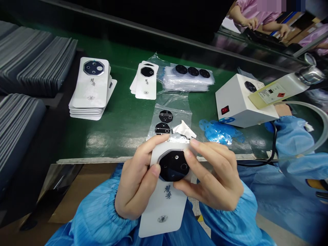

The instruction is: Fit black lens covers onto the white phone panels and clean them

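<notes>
A white phone back cover (164, 205) with dark printed characters is held up over the bench's front edge. My left hand (139, 174) grips its upper left side, thumb against the rim of a black octagonal lens cover (174, 167). The lens cover sits at the top part of the white cover. My right hand (212, 174) has its thumb and index finger around the right side of the lens cover, pinching it. Behind my fingertips lie a clear bag (179, 106) with black lens pieces (166, 116) on it and a crumpled white paper (183, 130).
White back covers (94, 85) are stacked at left, near racks of grey panels (48, 65). A smaller pile of covers (146, 85) stands beside bagged lens covers (189, 80). At right are blue film scraps (221, 131), a white box (238, 99), a tilted bottle (282, 89) and a co-worker's sleeve (294, 136).
</notes>
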A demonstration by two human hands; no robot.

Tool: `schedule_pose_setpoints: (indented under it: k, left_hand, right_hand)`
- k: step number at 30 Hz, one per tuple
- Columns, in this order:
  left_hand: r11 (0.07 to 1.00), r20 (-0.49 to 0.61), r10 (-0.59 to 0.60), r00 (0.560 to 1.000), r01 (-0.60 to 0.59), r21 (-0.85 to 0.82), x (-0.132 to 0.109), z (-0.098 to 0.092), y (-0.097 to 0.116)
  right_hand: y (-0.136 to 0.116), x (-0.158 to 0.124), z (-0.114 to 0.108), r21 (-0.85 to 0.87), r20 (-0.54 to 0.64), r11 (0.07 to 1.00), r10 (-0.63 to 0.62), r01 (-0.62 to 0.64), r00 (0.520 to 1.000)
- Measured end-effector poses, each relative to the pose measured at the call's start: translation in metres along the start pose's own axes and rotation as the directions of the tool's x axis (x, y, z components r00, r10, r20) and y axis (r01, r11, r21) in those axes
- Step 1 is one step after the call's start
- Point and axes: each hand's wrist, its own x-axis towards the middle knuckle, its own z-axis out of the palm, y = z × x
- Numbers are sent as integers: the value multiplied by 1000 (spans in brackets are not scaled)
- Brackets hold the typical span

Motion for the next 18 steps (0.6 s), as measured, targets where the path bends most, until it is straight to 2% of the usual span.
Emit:
schedule_pose_setpoints:
  k: [7, 12, 18]
  left_hand:
    - [996, -3, -26, 1000, 26, -82, 4, -2, -2]
    - [985, 42, -31, 999, 37, -166, 11, 1, 0]
    - [980, 24, -51, 998, 55, -189, 10, 8, 9]
  right_hand:
    - [-1, 6, -6, 38, 104, 997, 63, -67, 993]
    - [-1, 11, -15, 47, 197, 989, 128, -140, 972]
    - [2, 19, -27, -19, 219, 994, 108, -107, 970]
